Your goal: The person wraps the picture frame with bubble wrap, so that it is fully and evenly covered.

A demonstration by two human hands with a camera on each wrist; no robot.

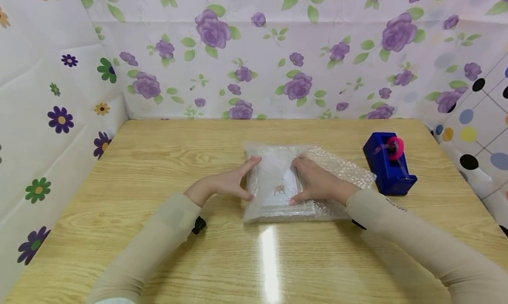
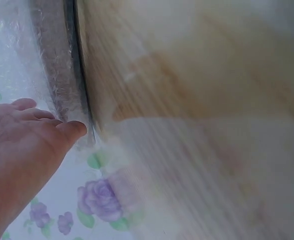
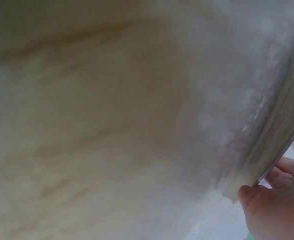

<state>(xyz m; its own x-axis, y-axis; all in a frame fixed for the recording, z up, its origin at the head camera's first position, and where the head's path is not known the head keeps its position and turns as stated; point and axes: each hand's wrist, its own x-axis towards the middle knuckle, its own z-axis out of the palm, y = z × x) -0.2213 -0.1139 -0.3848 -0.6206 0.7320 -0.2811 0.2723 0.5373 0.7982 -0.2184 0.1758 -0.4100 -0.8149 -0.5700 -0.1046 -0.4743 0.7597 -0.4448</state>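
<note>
A picture frame (image 1: pixel 284 180) with a small brown animal on its white picture lies flat on the table, with bubble wrap (image 1: pixel 341 165) under and around it. The wrap appears to cover its left part and spreads out to the right. My left hand (image 1: pixel 227 182) touches the left edge, thumb and fingers spread apart; the left wrist view shows the thumb against the wrapped side. My right hand (image 1: pixel 317 180) rests along the right edge, fingers toward the back and thumb toward the front. In the right wrist view the frame's side (image 3: pixel 279 117) rises beside the thumb.
A blue tape dispenser (image 1: pixel 390 165) with a pink-cored roll stands right of the bubble wrap, close to its corner. The wood-grain table (image 1: pixel 178 149) is bordered by a flowered cloth (image 1: pixel 270 74) at the back and patterned sheets at both sides.
</note>
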